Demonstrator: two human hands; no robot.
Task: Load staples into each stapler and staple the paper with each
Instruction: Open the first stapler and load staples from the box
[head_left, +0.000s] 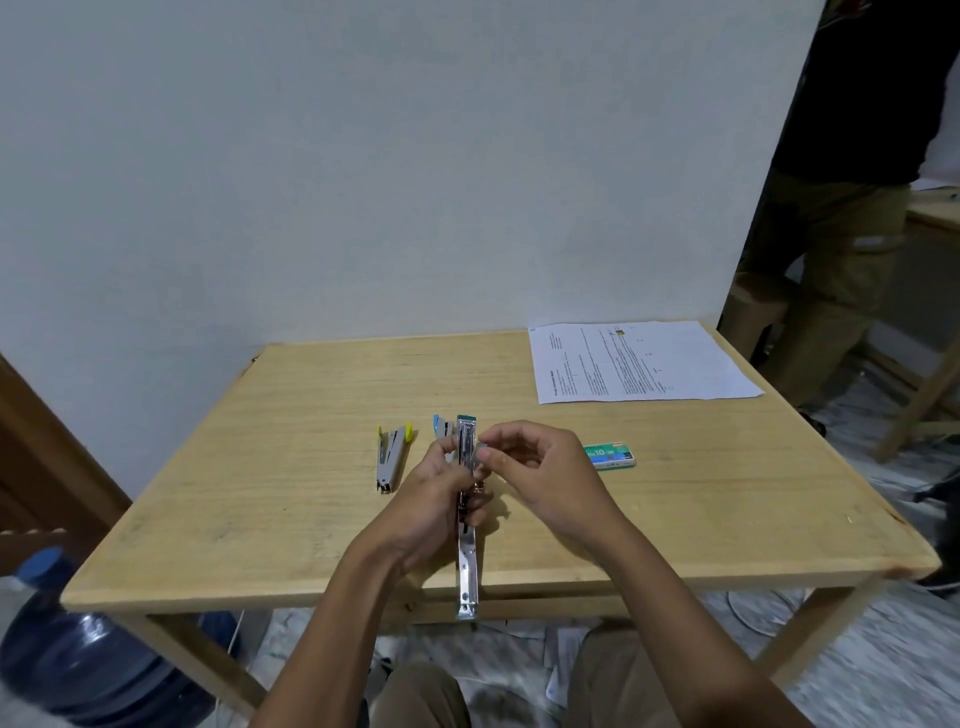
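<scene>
At the centre of the frame, the left hand (434, 499) grips a green-tipped stapler (467, 519) that is swung fully open, so its two chrome halves form one long strip running from just above the hands down past the near edge of the wooden table (291, 467). The fingers curl around the hinge area, holding the stapler clear of the tabletop. The right hand (540, 467) is closed in a pinch, thumb and forefinger pressed on a small grey strip of staples (485, 448) held right against the upper half of the open stapler. Just left of the hands, a blue-tipped stapler (441, 427) lies on the table, mostly hidden behind the left hand's fingers. Further left, a yellow-tipped stapler (392, 457) lies with its arms spread apart. To the right of the right hand, a small green staple box (609, 455) rests flat on the table. In the far right corner of the tabletop lies a printed sheet of paper (644, 361), well apart from the staplers. A blue water jug (88, 660) stands on the floor at the lower left, and another person's legs (831, 260) show at the upper right.
</scene>
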